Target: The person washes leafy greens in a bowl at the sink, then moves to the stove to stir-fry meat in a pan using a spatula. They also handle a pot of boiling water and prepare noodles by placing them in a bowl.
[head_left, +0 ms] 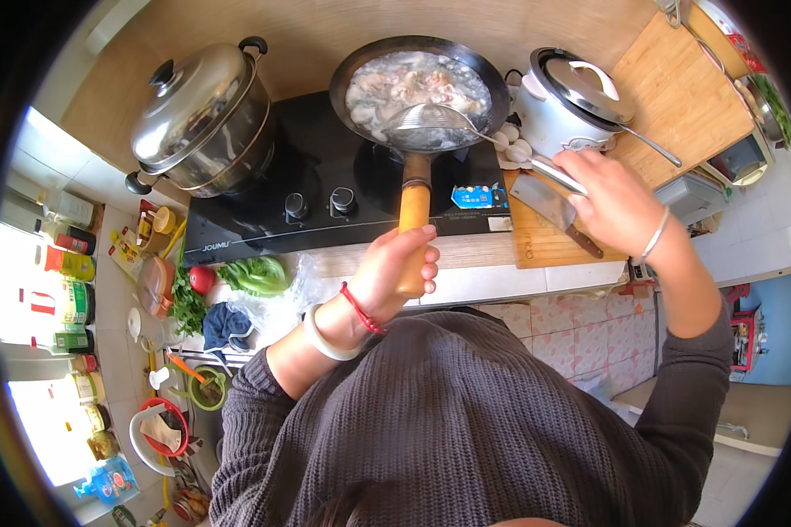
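Note:
A dark wok [341,95] stands on the black cooktop, holding cloudy, foamy liquid with pale pieces of what looks like meat [417,81]. Its wooden handle [416,206] points toward me, and my left hand [376,274] is wrapped round the lower end. In my right hand [613,198], to the right of the wok, is the metal handle of a skimmer [431,117]. The skimmer's round head is over the near side of the wok, at the liquid; whether it dips in, I cannot tell. Below my right hand a cleaver [545,200] lies on a small wooden cutting board [529,250].
A large lidded steel pot [224,132] occupies the cooktop's [312,162] left side. Right of the wok are several white eggs [517,149] and a white rice cooker [543,112]. A tomato [201,280], greens [257,276] and a plastic bag [294,294] lie at the front left.

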### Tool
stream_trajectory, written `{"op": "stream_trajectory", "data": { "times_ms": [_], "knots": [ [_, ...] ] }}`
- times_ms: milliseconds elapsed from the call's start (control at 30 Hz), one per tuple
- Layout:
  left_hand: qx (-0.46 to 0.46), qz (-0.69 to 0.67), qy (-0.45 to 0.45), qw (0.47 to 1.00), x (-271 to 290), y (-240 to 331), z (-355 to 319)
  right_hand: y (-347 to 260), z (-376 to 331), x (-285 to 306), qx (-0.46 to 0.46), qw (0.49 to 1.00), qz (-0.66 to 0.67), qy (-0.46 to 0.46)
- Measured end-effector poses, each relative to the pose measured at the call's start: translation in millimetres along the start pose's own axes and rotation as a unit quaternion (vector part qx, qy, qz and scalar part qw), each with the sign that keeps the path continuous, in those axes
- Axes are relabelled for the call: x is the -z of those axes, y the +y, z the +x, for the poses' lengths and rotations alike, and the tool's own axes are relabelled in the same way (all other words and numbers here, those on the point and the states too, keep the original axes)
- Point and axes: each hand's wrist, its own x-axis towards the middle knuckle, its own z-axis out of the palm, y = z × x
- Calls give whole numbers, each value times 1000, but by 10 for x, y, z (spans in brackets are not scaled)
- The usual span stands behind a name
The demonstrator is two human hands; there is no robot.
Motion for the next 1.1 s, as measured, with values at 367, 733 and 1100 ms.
{"op": "stream_trajectory", "data": {
  "times_ms": [367, 733, 1100],
  "knots": [
    [-50, 24, 32, 998, 114, 57, -73, 207, 123, -402, -51, 987, 100, 116],
    [0, -95, -13, 995, 242, 48, -35, 674, 612, -244, -41, 987, -5, 155],
    [-2, -97, -35, 995, 249, 69, -45, 1025, 985, -593, -239, 770, 580, -114]
  ]
}}
